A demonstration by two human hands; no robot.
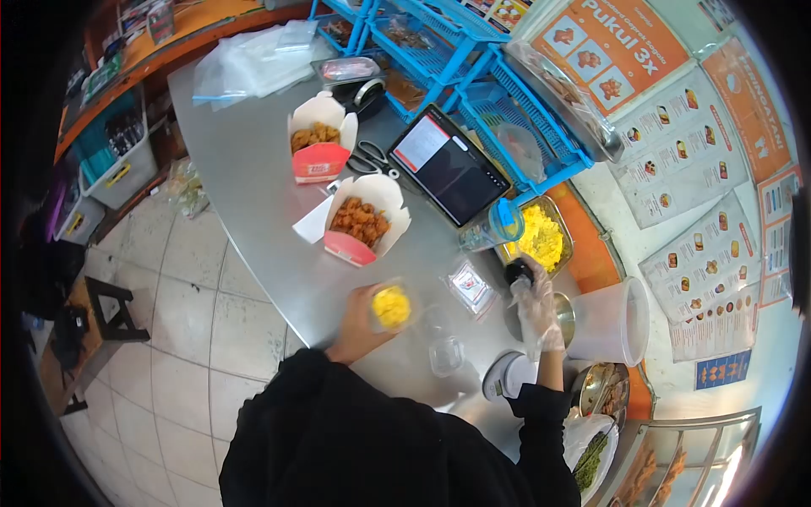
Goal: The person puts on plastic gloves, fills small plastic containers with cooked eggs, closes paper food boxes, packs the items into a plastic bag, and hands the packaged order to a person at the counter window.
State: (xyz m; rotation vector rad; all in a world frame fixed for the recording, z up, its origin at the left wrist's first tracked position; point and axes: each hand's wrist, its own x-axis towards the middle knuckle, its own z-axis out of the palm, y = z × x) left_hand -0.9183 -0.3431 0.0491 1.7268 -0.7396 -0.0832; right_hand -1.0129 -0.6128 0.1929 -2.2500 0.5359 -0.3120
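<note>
My left hand is closed around a small clear plastic cup with yellow, crumbly food like scrambled egg in it. My right hand, in a clear plastic glove, is closed at a black rounded object that looks like a handle; its other end is hidden. Just beyond that hand stands a metal tray of the same yellow food. Partly under the hand is a round metal bowl. Between my hands lie an empty clear cup or lid and a small printed packet.
Two red-and-white boxes of fried chicken pieces, one nearer and one farther, stand on the steel table. Around them are scissors, a tablet, a blue-lidded shaker, a white scale, a clear bucket and blue racks.
</note>
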